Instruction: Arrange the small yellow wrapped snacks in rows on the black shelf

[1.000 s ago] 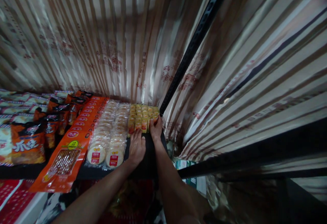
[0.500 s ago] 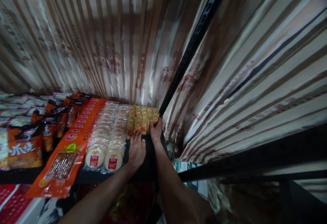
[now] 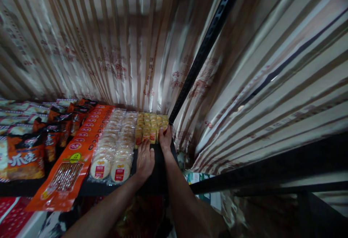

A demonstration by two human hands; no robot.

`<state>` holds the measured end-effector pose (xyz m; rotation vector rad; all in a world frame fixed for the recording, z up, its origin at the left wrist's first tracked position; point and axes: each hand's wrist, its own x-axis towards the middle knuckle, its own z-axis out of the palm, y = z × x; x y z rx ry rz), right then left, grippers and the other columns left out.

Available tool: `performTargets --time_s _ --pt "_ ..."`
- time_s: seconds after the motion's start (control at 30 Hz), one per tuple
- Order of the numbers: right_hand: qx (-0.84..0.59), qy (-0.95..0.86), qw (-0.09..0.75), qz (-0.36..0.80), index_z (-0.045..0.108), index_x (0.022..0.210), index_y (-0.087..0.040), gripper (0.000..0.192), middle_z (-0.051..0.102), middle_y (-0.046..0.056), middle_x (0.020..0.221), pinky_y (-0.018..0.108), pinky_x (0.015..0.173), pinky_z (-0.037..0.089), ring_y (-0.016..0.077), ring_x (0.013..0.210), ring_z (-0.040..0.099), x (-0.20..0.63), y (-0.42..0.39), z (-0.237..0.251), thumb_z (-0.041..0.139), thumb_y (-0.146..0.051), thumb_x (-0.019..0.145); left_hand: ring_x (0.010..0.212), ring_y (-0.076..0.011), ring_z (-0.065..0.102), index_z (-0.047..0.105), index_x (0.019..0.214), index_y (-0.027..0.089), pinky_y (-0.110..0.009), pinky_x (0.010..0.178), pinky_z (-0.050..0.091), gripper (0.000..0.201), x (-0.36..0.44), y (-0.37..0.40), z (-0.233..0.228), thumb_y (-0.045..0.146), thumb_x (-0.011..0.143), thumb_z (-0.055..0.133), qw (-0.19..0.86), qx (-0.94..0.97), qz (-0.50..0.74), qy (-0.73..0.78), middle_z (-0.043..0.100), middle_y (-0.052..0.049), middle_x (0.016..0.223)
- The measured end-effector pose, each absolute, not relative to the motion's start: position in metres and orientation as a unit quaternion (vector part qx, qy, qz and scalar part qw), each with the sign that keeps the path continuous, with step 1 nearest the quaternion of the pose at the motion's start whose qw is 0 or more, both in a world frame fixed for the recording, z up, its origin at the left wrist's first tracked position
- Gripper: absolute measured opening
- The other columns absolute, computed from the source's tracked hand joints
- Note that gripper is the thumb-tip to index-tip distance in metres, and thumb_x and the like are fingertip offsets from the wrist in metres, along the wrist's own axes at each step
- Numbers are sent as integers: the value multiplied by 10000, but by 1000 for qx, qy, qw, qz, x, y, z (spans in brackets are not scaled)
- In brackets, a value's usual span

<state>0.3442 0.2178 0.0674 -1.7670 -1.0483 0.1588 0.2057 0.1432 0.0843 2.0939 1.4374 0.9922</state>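
Small yellow snack packets [image 3: 146,125] stand in tight rows at the right end of the black shelf [image 3: 151,185]. My left hand [image 3: 145,161] rests at their front edge, fingers stretched out and touching the nearest packets. At the right end of the rows, by the post, my right hand [image 3: 166,139] has its thumb and fingers closed round the front corner packet, which it mostly covers. Just left of the yellow rows lie two rows of clear-wrapped round rice crackers [image 3: 120,169], overlapping from back to front.
Further left are overlapping orange packs of sticks [image 3: 61,180], the front one hanging over the shelf edge, and orange and black snack bags [image 3: 25,156]. A black slotted post [image 3: 201,51] rises at the right corner. Pleated, printed sheeting [image 3: 116,42] hangs behind.
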Motion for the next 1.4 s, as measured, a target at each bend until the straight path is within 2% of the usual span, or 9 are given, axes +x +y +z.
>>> performTargets --time_s 0.23,0.47,0.63,0.9,1.03,1.2,1.4 --pt "-741 -392 538 87 392 1322 -12 766 398 229 1388 420 1088 242 278 1314 335 345 214 66 367 -572 800 1281 -260 399 502 1231 18 -461 1082 324 457 208 142 82 229 895 275 182 755 359 517 517 -183 1309" --pt "-736 -393 547 64 418 1309 -30 676 414 210 1385 420 1088 243 260 1314 340 336 200 75 350 -514 842 1277 -261 406 513 1223 16 -455 1091 316 450 209 142 83 210 874 306 190 751 350 527 517 -183 1312" --pt "-734 -369 566 64 481 1246 -76 587 482 186 1326 412 1071 267 250 1271 392 324 182 84 361 -484 841 1268 -262 412 551 1180 27 -453 1071 349 427 208 133 90 195 856 330 212 747 347 526 535 -178 1293" --pt "-716 -339 600 110 514 1187 -81 567 551 197 1195 367 907 441 250 1088 538 296 142 93 359 -484 820 1214 -235 474 571 1175 70 -384 1068 361 479 208 97 107 46 732 390 289 725 288 555 547 -140 1289" --pt "-723 -328 596 117 533 1154 -96 534 567 197 1175 363 878 458 243 1034 573 282 118 92 378 -476 812 1204 -197 492 574 1154 100 -328 1067 355 492 197 79 111 10 718 362 334 717 274 547 558 -125 1276" --pt "-691 -318 623 185 505 1166 -131 496 620 151 1090 333 779 503 194 867 643 260 87 85 393 -480 830 1019 -172 591 586 1056 139 -275 931 446 420 176 52 104 34 742 329 375 727 268 508 631 -102 1099" --pt "-671 -328 630 212 526 1110 -138 435 651 95 884 287 655 505 153 702 626 226 43 73 389 -460 850 879 -190 597 596 857 141 -303 842 470 297 141 16 84 62 748 331 376 756 234 482 644 -107 908"
